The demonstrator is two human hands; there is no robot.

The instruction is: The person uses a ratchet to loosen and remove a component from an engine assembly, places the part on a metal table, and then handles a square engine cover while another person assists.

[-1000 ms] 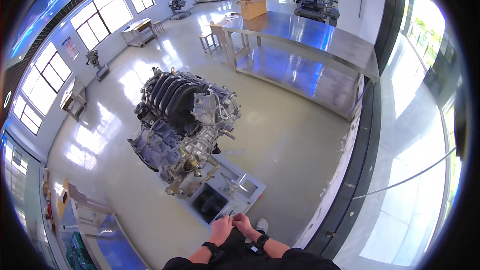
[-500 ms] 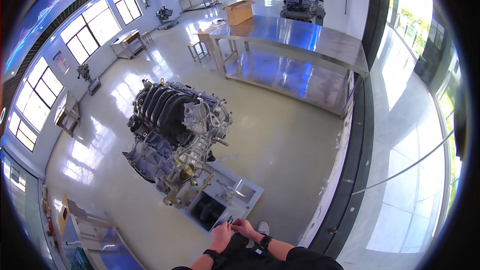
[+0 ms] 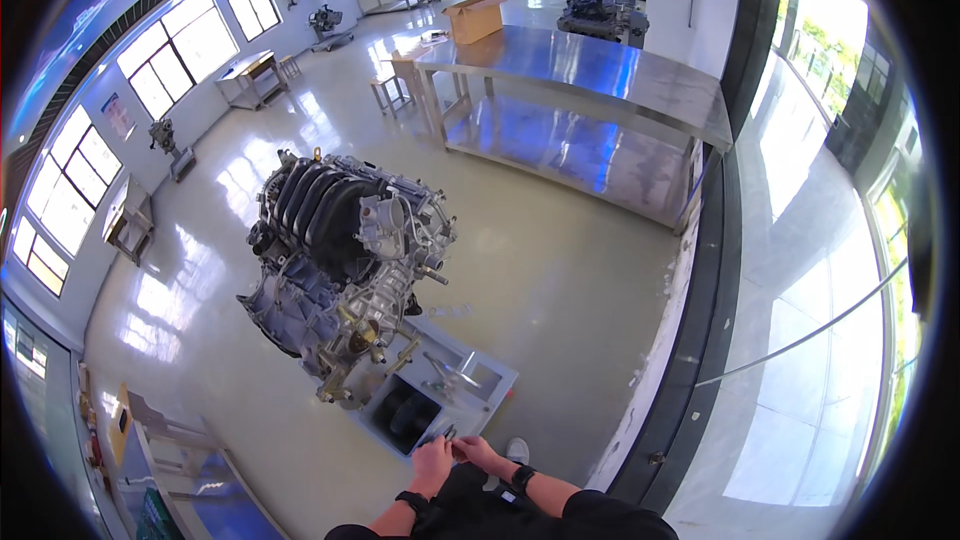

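My left hand (image 3: 432,465) and my right hand (image 3: 478,453) are together just in front of my body, fingers closed and almost touching. A small dark, partly shiny piece shows at the fingertips, too small to name. Just beyond my hands lies a grey tray (image 3: 496,408) with a dark square recess (image 3: 405,412) and some metal tools (image 3: 450,376) on it. Above its far left side stands a large engine (image 3: 370,240) with a black ribbed intake manifold (image 3: 318,215) and silver castings.
A steel workbench (image 3: 570,70) with a cardboard box (image 3: 474,20) stands ahead right. At the lower left is another metal table (image 3: 180,460). A dark door frame (image 3: 690,340) and glass run along the right. My shoe (image 3: 517,450) shows beside the tray.
The whole view has shifted slightly, so the engine and tray sit a little further left and up. My hands stay close together in front of me, fingers still closed.
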